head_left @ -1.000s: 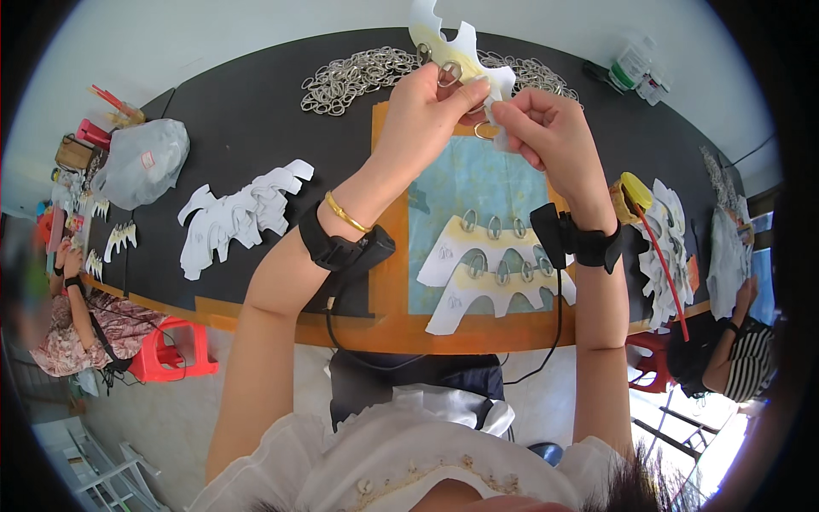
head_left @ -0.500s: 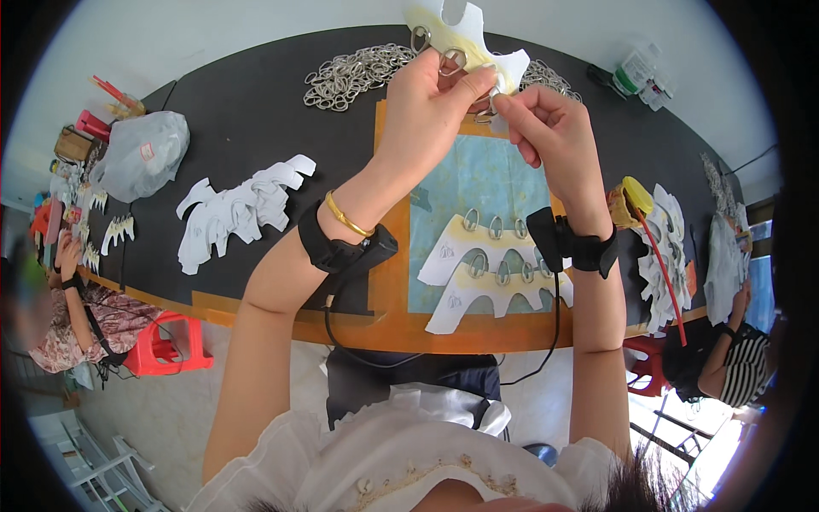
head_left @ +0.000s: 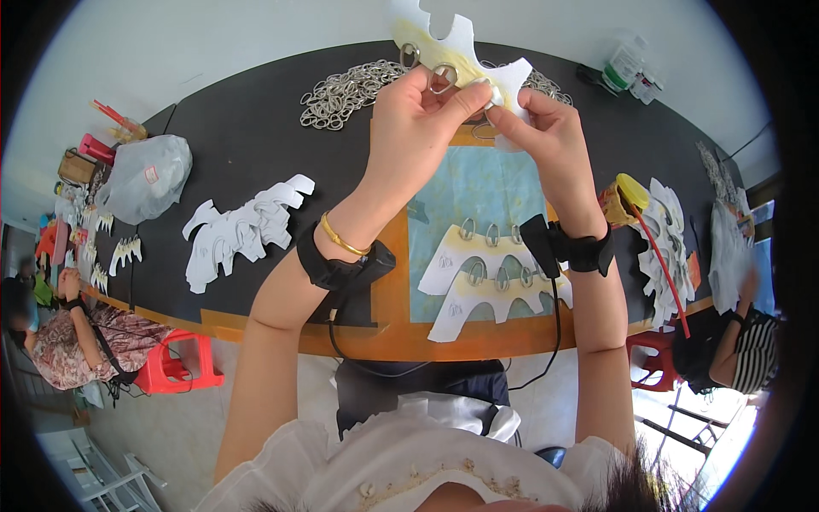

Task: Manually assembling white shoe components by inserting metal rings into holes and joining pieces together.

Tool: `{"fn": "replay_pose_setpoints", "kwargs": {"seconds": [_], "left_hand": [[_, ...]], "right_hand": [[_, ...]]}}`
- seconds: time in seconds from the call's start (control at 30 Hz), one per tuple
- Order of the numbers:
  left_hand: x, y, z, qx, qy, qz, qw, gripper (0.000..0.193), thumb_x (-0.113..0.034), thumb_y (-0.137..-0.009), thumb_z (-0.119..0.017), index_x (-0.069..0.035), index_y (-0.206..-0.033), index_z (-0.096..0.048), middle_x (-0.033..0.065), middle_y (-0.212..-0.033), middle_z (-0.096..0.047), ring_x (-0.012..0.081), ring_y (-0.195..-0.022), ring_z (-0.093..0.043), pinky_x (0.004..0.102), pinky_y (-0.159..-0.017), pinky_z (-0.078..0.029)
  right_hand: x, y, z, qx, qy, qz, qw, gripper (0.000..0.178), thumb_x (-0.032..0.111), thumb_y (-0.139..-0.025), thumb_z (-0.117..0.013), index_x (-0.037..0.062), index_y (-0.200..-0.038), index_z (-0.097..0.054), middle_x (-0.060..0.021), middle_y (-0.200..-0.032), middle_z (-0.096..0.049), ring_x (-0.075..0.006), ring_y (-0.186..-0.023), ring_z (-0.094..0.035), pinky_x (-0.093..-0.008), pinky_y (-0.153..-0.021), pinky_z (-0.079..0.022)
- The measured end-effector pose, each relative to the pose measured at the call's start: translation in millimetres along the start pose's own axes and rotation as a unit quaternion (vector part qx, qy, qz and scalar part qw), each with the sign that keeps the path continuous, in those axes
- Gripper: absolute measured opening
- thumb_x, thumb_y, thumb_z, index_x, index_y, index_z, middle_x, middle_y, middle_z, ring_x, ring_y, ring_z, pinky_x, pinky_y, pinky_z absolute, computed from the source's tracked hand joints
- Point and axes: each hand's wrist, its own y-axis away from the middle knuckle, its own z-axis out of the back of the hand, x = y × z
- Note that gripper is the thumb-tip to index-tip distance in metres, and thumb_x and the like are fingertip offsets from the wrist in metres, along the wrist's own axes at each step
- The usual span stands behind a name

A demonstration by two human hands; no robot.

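Both hands raised over the tabletop's far edge: left hand [head_left: 422, 119] and right hand [head_left: 546, 136] pinch a white cut-out piece [head_left: 465, 51] with metal rings [head_left: 442, 78]. Ring pile [head_left: 341, 90] behind; finished pieces [head_left: 478, 277] near front edge.

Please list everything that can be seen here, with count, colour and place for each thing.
cut piece: one, white with yellow, held up in both hands, metal rings on it
finished pieces: two or three, white, with rings, on the blue mat
blue mat: one, on the orange board
ring pile: one, silver, far table edge
blank pieces: a stack, white, left on the black table
plastic bag: one, grey, far left
red stool: one, under the table
left hand: grip on the cut piece
right hand: grip on the cut piece
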Motion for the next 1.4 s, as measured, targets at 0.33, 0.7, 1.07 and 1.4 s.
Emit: {"fn": "replay_pose_setpoints", "kwargs": {"seconds": [0.33, 0.7, 1.07, 1.4], "left_hand": [[-3.0, -1.0, 1.3, 0.027, 0.091, 0.063, 0.994, 0.018, -0.014, -0.085, -0.071, 0.0, -0.092, -0.061, 0.0074, -0.088, -0.068, 0.0111, -0.077, -0.065, 0.0244, -0.072, -0.054], [-16.7, -1.4, 13.5, 0.204, 0.28, 0.194, 0.918, 0.023, -0.028, -0.095, -0.057, -0.012, -0.111, -0.063, -0.0048, -0.102, -0.059, 0.0088, -0.092, -0.049, 0.0275, -0.082, -0.039], [-4.7, 5.1, -1.7, 0.003, 0.163, 0.112, 0.98, 0.02, -0.026, -0.091, -0.064, -0.01, -0.102, -0.065, -0.002, -0.098, -0.064, 0.0083, -0.094, -0.057, 0.0268, -0.088, -0.042], [0.5, 17.5, -14.1, 0.021, 0.204, 0.082, 0.975, 0.017, -0.023, -0.093, -0.062, -0.01, -0.103, -0.062, -0.0008, -0.1, -0.064, 0.0097, -0.094, -0.058, 0.0284, -0.089, -0.044]], "right_hand": [[14.0, 6.5, -3.0, -0.004, 0.032, 0.005, 0.999, 0.018, 0.015, -0.08, -0.07, -0.0022, -0.083, -0.066, 0.0017, -0.071, -0.061, -0.0029, -0.064, -0.051, -0.0194, -0.056, -0.042], [24.8, 13.7, -6.2, 0.026, -0.023, 0.049, 0.998, 0.016, 0.013, -0.082, -0.067, -0.0019, -0.087, -0.067, 0.001, -0.076, -0.064, -0.0018, -0.067, -0.054, -0.0185, -0.057, -0.043], [12.4, 1.1, 7.8, -0.235, 0.234, 0.323, 0.886, 0.023, 0.023, -0.074, -0.078, 0.0074, -0.084, -0.063, 0.0005, -0.081, -0.061, -0.0167, -0.081, -0.054, -0.0301, -0.076, -0.038], [14.5, 7.3, -13.3, -0.205, 0.327, 0.334, 0.86, 0.025, 0.026, -0.069, -0.08, 0.0106, -0.077, -0.062, 0.0025, -0.081, -0.059, -0.0184, -0.08, -0.051, -0.0321, -0.076, -0.033]]}}
